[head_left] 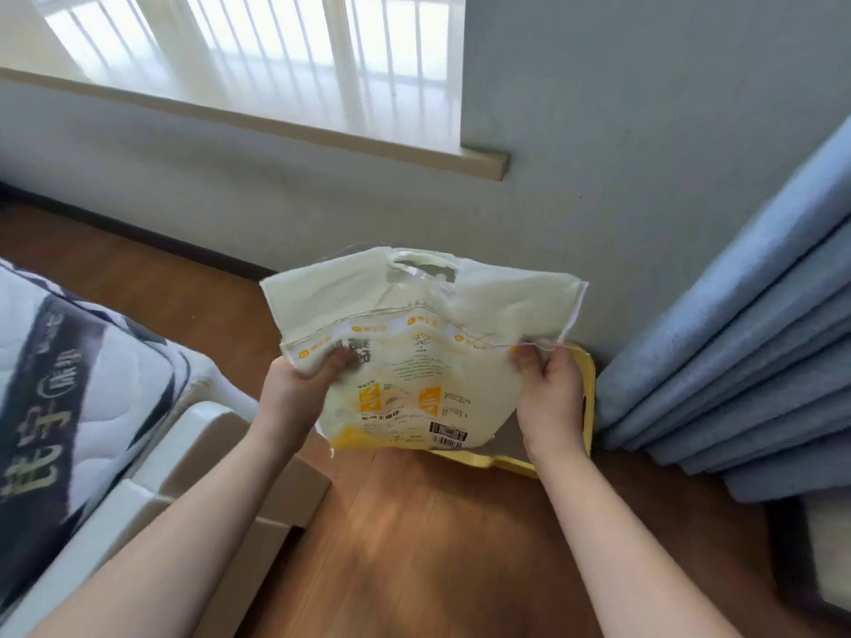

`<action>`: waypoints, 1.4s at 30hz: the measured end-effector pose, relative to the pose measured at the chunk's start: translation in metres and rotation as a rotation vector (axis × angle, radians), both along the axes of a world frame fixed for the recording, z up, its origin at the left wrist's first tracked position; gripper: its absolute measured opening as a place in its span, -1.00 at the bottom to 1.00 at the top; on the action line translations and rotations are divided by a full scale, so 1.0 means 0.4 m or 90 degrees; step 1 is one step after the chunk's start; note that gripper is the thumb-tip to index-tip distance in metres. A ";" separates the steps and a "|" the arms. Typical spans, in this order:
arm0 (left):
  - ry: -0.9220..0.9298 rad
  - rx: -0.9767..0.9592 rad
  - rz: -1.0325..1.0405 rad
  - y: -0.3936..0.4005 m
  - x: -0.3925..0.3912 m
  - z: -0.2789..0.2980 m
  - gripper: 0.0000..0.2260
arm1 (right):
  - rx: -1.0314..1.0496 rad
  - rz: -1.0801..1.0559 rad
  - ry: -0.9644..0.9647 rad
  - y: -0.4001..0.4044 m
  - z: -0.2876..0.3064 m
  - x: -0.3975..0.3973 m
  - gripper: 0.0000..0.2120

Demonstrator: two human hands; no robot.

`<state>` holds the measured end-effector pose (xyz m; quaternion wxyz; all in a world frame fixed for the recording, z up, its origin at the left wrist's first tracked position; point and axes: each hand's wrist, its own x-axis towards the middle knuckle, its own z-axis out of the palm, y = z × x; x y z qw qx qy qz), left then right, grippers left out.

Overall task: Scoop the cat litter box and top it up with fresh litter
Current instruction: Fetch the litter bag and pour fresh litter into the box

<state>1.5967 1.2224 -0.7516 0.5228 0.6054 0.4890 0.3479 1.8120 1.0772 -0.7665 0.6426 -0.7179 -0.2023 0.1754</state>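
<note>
A white and yellow litter bag (414,361) with a cut-out handle at its top is held up in front of me, over the floor by the wall. My left hand (299,389) grips its left side. My right hand (550,393) pinches its right edge near the stitched seam. Behind and below the bag a yellow litter box (587,407) stands in the corner against the wall; only its right and front rim show, and its inside is hidden by the bag.
A mattress (69,384) on a white bed frame lies at the left, with a cardboard box (258,495) beside it. Blue curtains (746,361) hang at the right. A window sill (483,161) runs above. Wooden floor (437,545) lies below my arms.
</note>
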 end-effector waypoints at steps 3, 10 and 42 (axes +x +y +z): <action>0.026 -0.030 -0.005 -0.023 -0.020 0.141 -0.93 | -0.038 0.024 0.014 -0.025 0.124 -0.031 -0.83; 0.060 -0.103 -0.017 -0.077 -0.083 0.537 -0.91 | -0.078 0.061 0.107 -0.086 0.470 -0.047 -0.94; -0.062 0.070 0.052 -0.430 -0.728 1.468 -0.94 | 0.127 0.257 0.055 -0.340 1.531 -0.533 -0.85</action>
